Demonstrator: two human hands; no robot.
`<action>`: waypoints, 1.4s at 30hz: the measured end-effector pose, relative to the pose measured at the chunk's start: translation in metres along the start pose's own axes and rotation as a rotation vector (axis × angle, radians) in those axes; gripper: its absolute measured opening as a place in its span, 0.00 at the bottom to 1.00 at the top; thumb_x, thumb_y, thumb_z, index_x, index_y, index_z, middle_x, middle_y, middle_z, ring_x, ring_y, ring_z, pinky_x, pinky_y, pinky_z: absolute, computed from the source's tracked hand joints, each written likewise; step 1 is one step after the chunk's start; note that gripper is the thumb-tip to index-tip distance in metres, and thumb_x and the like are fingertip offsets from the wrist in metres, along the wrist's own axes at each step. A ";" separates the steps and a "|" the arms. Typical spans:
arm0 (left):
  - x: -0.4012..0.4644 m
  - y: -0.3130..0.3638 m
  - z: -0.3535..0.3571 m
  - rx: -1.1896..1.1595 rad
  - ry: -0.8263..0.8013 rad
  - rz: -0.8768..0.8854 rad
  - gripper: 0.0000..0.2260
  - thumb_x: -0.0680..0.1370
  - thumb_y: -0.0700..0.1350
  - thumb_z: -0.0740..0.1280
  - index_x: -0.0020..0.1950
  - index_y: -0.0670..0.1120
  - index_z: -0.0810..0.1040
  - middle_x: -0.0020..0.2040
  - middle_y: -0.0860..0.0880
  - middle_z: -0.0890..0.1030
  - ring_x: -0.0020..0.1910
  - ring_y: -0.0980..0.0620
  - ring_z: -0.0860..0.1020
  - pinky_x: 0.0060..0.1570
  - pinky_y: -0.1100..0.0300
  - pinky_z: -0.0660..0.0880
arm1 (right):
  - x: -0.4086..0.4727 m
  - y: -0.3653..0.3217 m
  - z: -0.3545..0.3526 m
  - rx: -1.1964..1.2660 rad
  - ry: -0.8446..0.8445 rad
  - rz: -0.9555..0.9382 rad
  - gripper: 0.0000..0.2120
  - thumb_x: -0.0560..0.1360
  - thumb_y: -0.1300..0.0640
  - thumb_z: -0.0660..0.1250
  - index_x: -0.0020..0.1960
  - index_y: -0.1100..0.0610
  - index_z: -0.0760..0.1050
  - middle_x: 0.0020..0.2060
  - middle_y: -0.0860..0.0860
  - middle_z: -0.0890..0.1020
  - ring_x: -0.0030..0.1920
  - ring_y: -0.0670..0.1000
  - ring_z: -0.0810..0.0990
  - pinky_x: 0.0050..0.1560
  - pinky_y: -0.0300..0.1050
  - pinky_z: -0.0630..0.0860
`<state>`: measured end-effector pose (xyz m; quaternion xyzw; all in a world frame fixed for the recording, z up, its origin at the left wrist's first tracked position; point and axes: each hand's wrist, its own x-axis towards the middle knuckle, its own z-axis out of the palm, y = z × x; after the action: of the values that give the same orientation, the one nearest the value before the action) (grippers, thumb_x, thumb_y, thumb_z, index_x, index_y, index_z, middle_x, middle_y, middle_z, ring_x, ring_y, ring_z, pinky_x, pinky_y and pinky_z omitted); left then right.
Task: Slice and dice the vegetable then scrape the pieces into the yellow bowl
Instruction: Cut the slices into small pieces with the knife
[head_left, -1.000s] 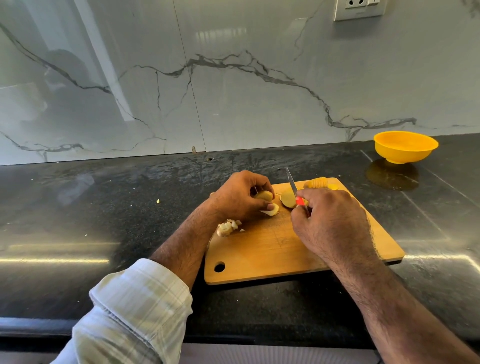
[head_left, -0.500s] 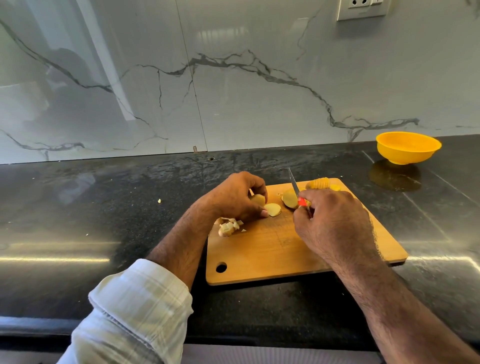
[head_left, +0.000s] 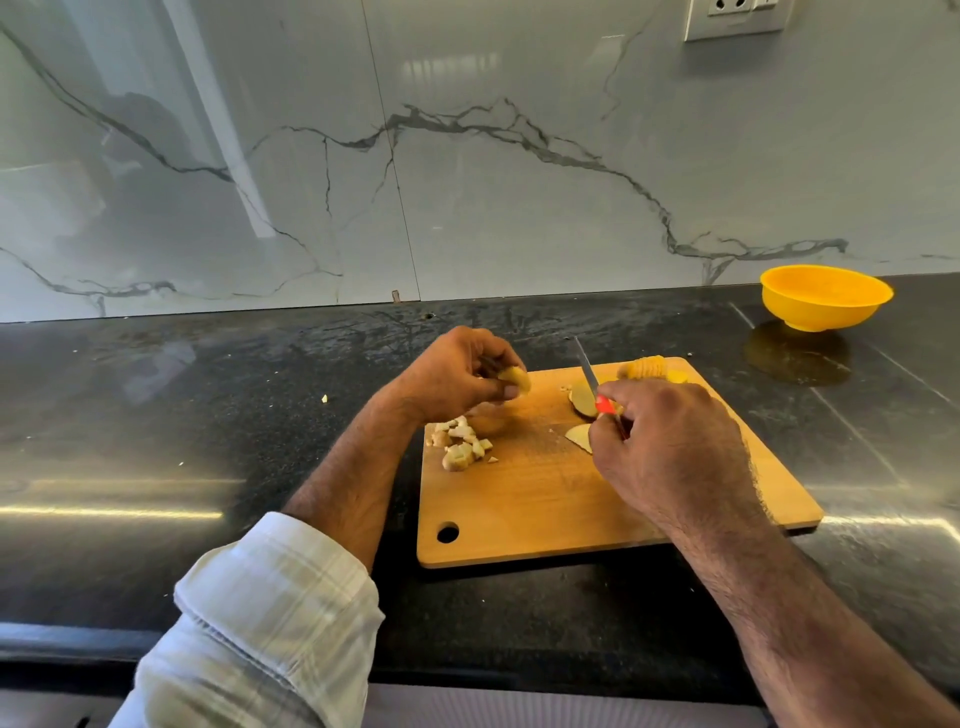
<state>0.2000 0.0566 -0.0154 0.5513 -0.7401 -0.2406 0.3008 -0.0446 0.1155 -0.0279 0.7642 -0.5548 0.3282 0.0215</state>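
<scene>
A wooden cutting board (head_left: 540, 514) lies on the black counter. My left hand (head_left: 457, 376) is raised a little above the board's far left corner and pinches a pale potato piece (head_left: 516, 379). Below it sits a small heap of diced pieces (head_left: 460, 441). My right hand (head_left: 670, 447) grips a knife with a red handle, its blade (head_left: 587, 370) pointing away over a potato slice (head_left: 583, 400). Another flat slice (head_left: 579, 436) lies just left of that hand. A ridged yellow chunk (head_left: 644, 368) rests at the board's far edge. The yellow bowl (head_left: 825, 297) stands at the far right.
The marble wall runs along the back of the counter, with a socket (head_left: 735, 18) at the upper right. A tiny scrap (head_left: 324, 398) lies on the counter left of the board. The counter's front edge (head_left: 467, 675) is close to my body.
My left hand has lifted off the board with one potato piece and drawn left, leaving a slice lying flat. My right hand with the knife has barely shifted.
</scene>
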 end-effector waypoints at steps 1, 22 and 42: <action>0.000 -0.004 -0.003 0.011 0.003 -0.003 0.08 0.76 0.41 0.78 0.51 0.54 0.87 0.51 0.55 0.84 0.53 0.55 0.83 0.62 0.47 0.80 | -0.001 -0.001 -0.001 0.001 -0.016 -0.014 0.18 0.77 0.45 0.67 0.63 0.50 0.83 0.48 0.45 0.87 0.43 0.46 0.83 0.42 0.47 0.84; 0.005 -0.011 -0.002 0.167 -0.022 -0.063 0.15 0.80 0.35 0.71 0.58 0.55 0.85 0.58 0.55 0.83 0.60 0.57 0.79 0.62 0.55 0.78 | -0.001 -0.011 0.004 -0.045 -0.335 -0.052 0.18 0.79 0.45 0.65 0.67 0.48 0.79 0.57 0.46 0.81 0.54 0.46 0.78 0.54 0.42 0.80; 0.004 -0.005 -0.003 0.193 -0.198 -0.063 0.09 0.77 0.45 0.78 0.55 0.54 0.86 0.56 0.57 0.82 0.54 0.58 0.80 0.54 0.58 0.77 | -0.002 -0.021 -0.001 -0.069 -0.371 0.005 0.17 0.80 0.44 0.66 0.66 0.48 0.79 0.60 0.46 0.81 0.58 0.48 0.78 0.58 0.42 0.78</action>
<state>0.2044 0.0510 -0.0154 0.5740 -0.7682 -0.2309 0.1644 -0.0274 0.1260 -0.0211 0.8090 -0.5622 0.1624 -0.0559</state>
